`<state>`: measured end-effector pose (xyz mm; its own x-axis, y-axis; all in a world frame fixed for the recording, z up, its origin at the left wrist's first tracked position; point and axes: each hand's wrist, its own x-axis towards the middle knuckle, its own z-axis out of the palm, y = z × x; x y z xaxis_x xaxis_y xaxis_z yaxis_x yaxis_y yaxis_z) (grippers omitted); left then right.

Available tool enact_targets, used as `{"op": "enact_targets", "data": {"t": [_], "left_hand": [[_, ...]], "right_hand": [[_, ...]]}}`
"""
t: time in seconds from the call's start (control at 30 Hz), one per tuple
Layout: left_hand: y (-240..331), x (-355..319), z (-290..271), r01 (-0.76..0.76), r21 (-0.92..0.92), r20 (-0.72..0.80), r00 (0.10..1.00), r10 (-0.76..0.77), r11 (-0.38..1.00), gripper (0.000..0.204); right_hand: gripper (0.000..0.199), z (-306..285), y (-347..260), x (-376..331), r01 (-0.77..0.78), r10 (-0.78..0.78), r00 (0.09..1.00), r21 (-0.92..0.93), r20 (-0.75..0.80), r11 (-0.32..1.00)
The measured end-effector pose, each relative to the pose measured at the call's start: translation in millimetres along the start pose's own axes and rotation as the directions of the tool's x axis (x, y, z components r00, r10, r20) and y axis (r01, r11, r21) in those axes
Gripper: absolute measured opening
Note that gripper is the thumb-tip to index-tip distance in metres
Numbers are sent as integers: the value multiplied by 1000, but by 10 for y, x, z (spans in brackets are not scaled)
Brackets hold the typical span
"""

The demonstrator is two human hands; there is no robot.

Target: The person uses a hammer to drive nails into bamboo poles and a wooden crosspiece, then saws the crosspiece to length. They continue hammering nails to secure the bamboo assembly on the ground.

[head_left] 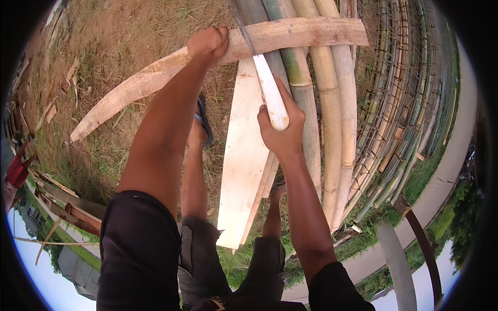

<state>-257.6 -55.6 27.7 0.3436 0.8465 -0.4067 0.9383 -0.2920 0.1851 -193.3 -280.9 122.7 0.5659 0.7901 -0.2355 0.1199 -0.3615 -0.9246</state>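
My left hand (pixel 209 43) is closed around a long, rough wooden plank (pixel 306 32), which runs from the lower left to the upper right. In my right hand (pixel 282 120) is the white handle (pixel 271 93) of a long-bladed tool. Its narrow dark blade (pixel 244 28) crosses the plank just right of my left hand and runs out at the top of the view. The blade shows nearly edge-on, so I cannot tell whether it is a saw or a long knife. Below the plank, a pale flat board (pixel 244 155) lies lengthwise between my legs.
Thick bamboo poles (pixel 327 88) lie under the plank's right part. Farther right is a stack of thinner bamboo and rusty rebar cages (pixel 386 88). Dry grass and dirt (pixel 129 41) cover the ground at left. A person in red (pixel 18 171) is at the far left edge.
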Motion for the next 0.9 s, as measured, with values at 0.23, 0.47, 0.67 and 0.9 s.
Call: {"op": "enact_targets", "data": {"t": [0.23,0.47,0.67,0.9], "left_hand": [[-112,10,17,0,-24,45,999,1,1000,61],[42,-1,26,-56,-62,-17,998,55,996,61],[-101,-1,34,-19,-7,53,998,19,1000,62],[-117,-56,23,-46,-107,49,997,51,993,60]], "right_hand": [[54,-444,-24,-1358,-31,50,996,-228,80,973],[56,33,9,107,17,-15,999,-46,34,999],[50,-306,55,-880,-14,17,1000,-127,23,992],[58,-122,-18,-809,-19,28,999,-225,37,974]]}}
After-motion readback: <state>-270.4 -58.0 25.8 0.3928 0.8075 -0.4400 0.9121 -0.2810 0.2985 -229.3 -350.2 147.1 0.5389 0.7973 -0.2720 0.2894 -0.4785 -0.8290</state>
